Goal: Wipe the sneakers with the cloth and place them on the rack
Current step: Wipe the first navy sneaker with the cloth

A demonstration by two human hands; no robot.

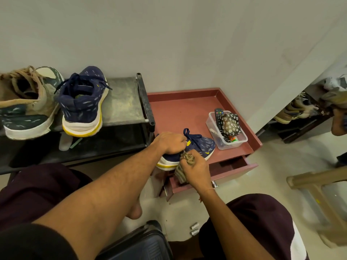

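Red tabletop: sneaker in left fingers

Left hand hides heel of navy sneaker.

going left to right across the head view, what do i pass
tan and green high-top sneaker → navy sneaker with yellow sole on the black rack → second navy sneaker in the left hand → clear plastic box → beige plastic stool

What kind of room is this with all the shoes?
Probably a corner of someone's home, maybe by the door: a shoe rack with a navy sneaker, a reddish cabinet, and a tub holding a TV remote.
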